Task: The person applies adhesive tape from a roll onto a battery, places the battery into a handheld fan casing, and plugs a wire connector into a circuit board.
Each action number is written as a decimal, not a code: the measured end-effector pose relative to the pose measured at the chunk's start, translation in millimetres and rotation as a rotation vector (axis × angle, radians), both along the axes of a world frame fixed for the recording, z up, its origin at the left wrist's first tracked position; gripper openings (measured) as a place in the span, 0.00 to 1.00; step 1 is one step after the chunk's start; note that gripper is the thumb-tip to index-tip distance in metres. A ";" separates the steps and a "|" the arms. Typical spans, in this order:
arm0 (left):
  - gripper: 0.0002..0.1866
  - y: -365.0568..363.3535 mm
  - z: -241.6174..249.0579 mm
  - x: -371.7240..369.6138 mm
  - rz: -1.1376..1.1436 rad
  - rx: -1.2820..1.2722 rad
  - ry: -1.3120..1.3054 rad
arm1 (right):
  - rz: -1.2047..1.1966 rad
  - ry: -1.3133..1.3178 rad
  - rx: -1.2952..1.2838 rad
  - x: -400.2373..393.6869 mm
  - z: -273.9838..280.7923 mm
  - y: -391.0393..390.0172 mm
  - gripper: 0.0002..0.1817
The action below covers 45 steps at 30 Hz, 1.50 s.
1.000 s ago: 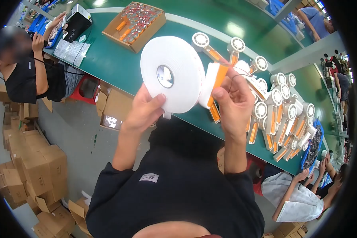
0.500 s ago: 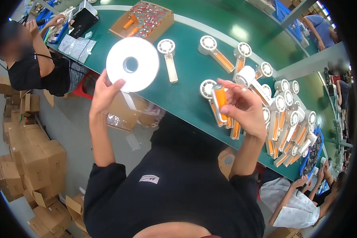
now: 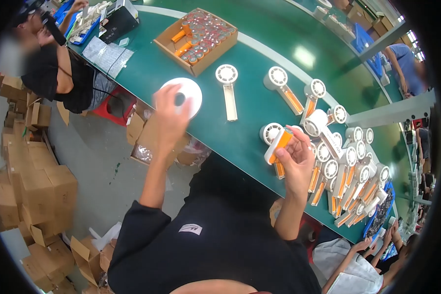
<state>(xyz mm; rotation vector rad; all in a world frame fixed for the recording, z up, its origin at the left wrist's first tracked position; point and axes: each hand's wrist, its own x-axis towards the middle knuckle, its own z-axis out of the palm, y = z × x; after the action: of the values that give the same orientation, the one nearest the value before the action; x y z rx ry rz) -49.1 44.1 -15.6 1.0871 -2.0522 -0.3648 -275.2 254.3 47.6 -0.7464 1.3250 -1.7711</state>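
My right hand [image 3: 299, 156] pinches an orange cylindrical battery [image 3: 282, 141] between thumb and fingers; a white strip runs along the battery's side. A white roll [image 3: 193, 91] with a dark centre hole lies at the near edge of the green table. Over its left part is my left hand [image 3: 172, 111], blurred by motion, with fingers apart. White handheld fan housings [image 3: 278, 77] lie around my right hand, some with orange batteries in their handles. One fan housing with a bare handle [image 3: 230, 103] sits between the roll and the others.
A cardboard box [image 3: 199, 41] of orange batteries stands at the back of the table [image 3: 245, 139]. A blue tray [image 3: 382, 210] of small dark parts is at the right. People work at both sides. Cardboard boxes [image 3: 39, 196] are stacked on the floor at left.
The white roll has gone from my raised left hand down to the table edge. My right hand still holds the battery, now tilted differently. The camera view has shifted.
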 end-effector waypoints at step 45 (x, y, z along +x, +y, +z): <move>0.26 93.3 -51.2 -67.5 -0.386 0.388 0.464 | -0.139 1.035 0.230 37.8 -63.8 50.8 0.28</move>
<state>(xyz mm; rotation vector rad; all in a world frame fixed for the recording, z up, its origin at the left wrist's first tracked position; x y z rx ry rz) -116.5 137.4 -66.8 0.7172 -1.7925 -1.1368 -237.3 305.0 -16.2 -1.5672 2.2273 -1.2787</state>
